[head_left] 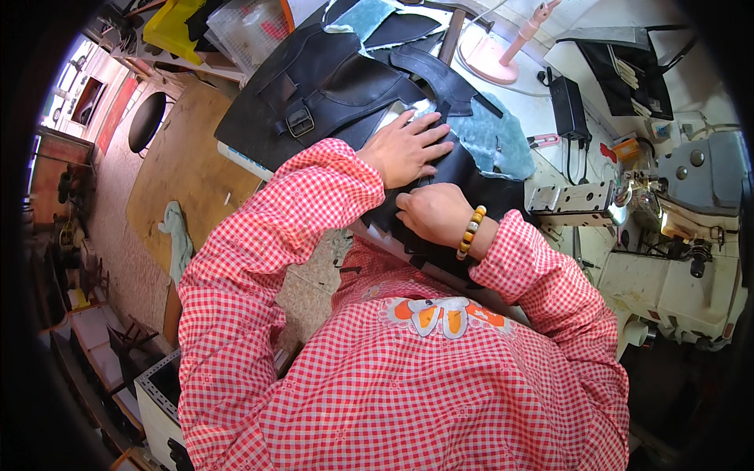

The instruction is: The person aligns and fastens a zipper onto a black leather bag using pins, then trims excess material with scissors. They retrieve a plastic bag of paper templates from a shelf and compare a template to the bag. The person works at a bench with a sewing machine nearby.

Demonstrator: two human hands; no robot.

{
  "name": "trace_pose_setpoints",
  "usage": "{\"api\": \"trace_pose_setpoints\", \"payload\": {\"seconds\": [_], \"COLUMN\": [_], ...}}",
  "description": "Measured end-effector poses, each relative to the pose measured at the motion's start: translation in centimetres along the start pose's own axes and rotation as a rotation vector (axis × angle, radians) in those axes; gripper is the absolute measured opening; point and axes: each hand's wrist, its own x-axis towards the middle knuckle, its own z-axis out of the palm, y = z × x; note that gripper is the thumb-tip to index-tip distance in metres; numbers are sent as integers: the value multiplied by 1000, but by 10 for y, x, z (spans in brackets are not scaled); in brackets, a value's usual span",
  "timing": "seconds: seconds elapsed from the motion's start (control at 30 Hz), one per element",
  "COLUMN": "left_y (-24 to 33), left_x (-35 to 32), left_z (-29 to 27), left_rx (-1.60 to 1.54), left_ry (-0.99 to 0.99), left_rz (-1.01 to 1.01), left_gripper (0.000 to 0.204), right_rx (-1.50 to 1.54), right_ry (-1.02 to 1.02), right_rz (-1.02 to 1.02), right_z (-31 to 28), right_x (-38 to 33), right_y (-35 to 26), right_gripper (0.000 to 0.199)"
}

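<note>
**Black leather piece under both hands**

Black leather piece (471, 177) lies on the tabletop (550, 118), frame centre. Left hand (404, 147) pressed flat on it, fingers (428, 129) spread toward 2 o'clock, gripping nothing. Right hand (436, 213) curled at its near edge; whether it pinches the leather, cannot tell. Sewing machine (691, 204) at 3 o'clock; teal fabric (495, 137) just beyond.
</note>
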Motion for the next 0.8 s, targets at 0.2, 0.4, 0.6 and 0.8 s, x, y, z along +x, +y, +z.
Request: {"api": "trace_pose_setpoints", "payload": {"seconds": [0.2, 0.4, 0.6, 0.8], "left_y": [0, 0, 9, 80], "left_x": [-7, -6, -25, -136], "left_z": [15, 16, -5, -16], "left_rx": [-10, -10, -226, -753], "left_ry": [-65, -63, 186, 690], "left_rz": [-59, -70, -151, -814], "left_gripper": [59, 58, 52, 21], "right_rx": [31, 78, -78, 23], "right_ry": [-206, -263, 144, 614], "right_rz": [-295, -26, 79, 139], "right_z": [-6, -2, -15, -28], "right_x": [17, 11, -19, -85], "right_y": [-7, -23, -8, 12], "right_gripper": [15, 26, 29, 36]}}
